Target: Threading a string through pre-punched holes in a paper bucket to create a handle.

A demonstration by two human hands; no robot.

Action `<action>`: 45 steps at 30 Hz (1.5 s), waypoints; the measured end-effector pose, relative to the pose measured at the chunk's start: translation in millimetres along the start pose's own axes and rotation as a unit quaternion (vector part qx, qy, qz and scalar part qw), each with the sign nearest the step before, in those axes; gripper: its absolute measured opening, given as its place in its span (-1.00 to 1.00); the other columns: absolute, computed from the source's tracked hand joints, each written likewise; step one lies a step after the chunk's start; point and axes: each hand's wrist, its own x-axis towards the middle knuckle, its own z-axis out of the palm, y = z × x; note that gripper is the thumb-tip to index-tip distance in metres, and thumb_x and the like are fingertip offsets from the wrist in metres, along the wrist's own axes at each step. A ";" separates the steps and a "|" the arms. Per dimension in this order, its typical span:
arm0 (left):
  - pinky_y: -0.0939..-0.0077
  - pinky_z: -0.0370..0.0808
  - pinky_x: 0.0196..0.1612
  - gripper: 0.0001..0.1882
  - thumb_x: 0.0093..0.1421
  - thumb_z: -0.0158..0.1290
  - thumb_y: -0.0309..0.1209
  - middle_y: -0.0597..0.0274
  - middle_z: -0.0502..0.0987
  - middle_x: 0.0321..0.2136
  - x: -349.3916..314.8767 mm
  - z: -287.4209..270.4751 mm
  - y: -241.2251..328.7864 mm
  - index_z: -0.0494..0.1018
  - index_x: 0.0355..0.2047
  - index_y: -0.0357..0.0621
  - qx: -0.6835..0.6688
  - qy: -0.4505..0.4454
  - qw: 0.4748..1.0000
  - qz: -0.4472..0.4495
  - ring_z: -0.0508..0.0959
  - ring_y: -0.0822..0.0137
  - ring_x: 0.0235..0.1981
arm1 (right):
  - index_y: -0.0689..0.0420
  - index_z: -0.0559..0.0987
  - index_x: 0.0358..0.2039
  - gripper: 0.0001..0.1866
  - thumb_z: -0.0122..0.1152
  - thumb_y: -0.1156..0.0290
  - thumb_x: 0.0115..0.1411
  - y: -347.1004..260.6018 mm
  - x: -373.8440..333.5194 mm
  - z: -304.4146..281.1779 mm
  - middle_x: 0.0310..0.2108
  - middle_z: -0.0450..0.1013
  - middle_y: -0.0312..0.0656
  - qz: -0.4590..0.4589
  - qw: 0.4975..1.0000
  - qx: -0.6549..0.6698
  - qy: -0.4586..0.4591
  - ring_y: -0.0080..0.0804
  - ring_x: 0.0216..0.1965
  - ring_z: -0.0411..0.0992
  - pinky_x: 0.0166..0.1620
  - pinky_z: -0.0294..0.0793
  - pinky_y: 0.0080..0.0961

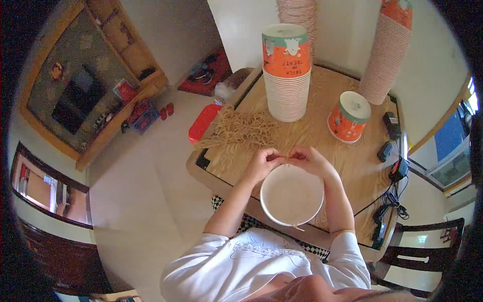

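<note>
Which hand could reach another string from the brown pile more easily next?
Probably the left hand: the brown pile lies just ahead of it, while the right hand is farther away.

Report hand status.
Left hand, right hand pinching thin tan strand at far rim of round white bucket. Mouth upward. Tangled tan strands beyond left hand.

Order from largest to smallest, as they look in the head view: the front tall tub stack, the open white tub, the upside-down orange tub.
1. Front tall tub stack
2. Open white tub, perhaps enlarged by nearness
3. Upside-down orange tub
</note>
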 end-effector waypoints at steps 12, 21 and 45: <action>0.59 0.43 -0.39 -0.82 0.09 0.14 -0.35 0.34 0.53 -0.49 1.6 3.6 -5.6 0.51 -0.38 -0.21 0.015 0.013 0.999 -0.026 0.47 0.55 -0.45 | 0.25 0.52 -0.39 -0.82 0.07 0.38 0.17 -3.9 -2.2 -4.4 -0.53 0.43 -0.25 0.008 0.999 -0.046 0.013 -0.60 -0.46 0.35 -0.39 0.36 -0.59; 0.64 0.39 -0.43 -0.87 0.13 0.09 -0.40 0.37 0.51 -0.54 0.9 5.5 -12.1 0.47 -0.43 -0.23 0.011 0.028 0.999 0.020 0.44 0.59 -0.50 | 0.22 0.54 -0.37 -0.87 0.11 0.43 0.14 3.0 -2.1 -5.4 -0.49 0.47 -0.27 0.010 1.000 0.005 0.002 -0.62 -0.42 0.38 -0.34 0.40 -0.60; 0.60 0.41 -0.43 -0.91 0.08 0.11 -0.46 0.34 0.53 -0.53 5.7 13.9 -13.2 0.48 -0.41 -0.20 0.064 0.099 0.992 0.048 0.45 0.57 -0.52 | 0.25 0.56 -0.40 -0.85 0.19 0.43 0.08 -2.2 4.3 1.2 -0.51 0.47 -0.30 0.032 0.999 0.010 0.009 -0.63 -0.44 0.38 -0.37 0.39 -0.62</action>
